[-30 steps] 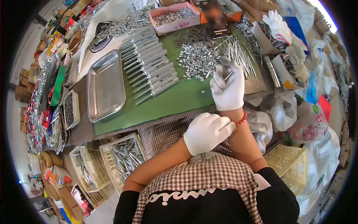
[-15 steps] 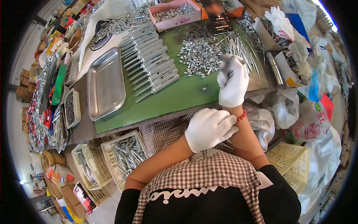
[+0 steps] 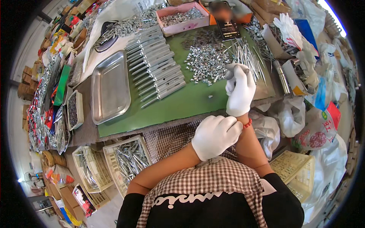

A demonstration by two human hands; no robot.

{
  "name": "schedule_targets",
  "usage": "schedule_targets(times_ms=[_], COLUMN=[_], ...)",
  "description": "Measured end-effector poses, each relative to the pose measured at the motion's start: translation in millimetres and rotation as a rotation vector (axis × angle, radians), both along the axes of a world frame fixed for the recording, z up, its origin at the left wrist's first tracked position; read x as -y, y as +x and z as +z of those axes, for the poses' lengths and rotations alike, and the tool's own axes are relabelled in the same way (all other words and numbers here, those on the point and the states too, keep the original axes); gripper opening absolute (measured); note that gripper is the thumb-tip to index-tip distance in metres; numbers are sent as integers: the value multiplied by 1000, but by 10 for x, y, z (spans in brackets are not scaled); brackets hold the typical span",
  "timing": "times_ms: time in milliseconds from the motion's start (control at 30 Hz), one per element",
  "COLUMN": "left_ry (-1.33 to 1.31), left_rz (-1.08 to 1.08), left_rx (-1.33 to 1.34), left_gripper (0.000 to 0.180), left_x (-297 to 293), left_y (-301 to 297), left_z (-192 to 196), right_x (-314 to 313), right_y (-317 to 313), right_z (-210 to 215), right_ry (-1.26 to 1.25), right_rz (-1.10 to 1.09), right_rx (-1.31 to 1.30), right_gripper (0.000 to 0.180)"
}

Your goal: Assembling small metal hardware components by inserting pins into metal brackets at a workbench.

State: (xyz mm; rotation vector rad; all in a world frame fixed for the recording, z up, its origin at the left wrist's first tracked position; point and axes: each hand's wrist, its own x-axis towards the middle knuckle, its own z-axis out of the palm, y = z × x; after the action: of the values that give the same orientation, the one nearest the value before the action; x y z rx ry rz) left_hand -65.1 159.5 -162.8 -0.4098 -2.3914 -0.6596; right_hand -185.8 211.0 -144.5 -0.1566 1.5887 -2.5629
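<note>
The right hand [image 3: 239, 89], in a white glove, was raised over the green mat [image 3: 182, 102] with its fingers [image 3: 232, 70] curled and pinched on a small metal piece [image 3: 245, 69] at the fingertips (too small to tell what kind). It sat just beside the near edge of the loose heap of small shiny metal parts [image 3: 207, 62] and the spread of thin metal rods [image 3: 247, 57] to the right of that heap. The left hand [image 3: 216, 136], also white-gloved, was closed into a loose fist and pressed against the right wrist, just near a red bead bracelet [image 3: 248, 123]; I could not tell whether it held anything. The two hands were together, left one nearer the body, at the near edge of the table.

One stray bit [image 3: 210, 96] lay alone on the mat left of the right hand. Further left, a row of long flat metal bars [image 3: 156, 70] lay side by side on the mat, and left of those an empty-looking steel tray [image 3: 110, 87]. At the far side stood a pink box [image 3: 184, 17] of small parts. Below the table edge, to the near left, a cream plastic basket [image 3: 127, 161] held more metal pieces. White plastic bags [image 3: 289, 121] were bunched at the right.
</note>
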Motion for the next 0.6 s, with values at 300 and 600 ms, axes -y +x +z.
schedule_targets(times_ms=[300, 600], left_ry=[5, -191], left_rz=[-9, 601], left_rx=[-16, 170], left_gripper=[27, 14], left_x=[80, 1156], left_y=[23, 8], left_z=[18, 148], right_x=[13, -396], right_y=[-58, 163], right_z=[-96, -5], right_ry=[-176, -73], right_rz=[64, 142], right_rx=[159, 153], right_gripper=[25, 27])
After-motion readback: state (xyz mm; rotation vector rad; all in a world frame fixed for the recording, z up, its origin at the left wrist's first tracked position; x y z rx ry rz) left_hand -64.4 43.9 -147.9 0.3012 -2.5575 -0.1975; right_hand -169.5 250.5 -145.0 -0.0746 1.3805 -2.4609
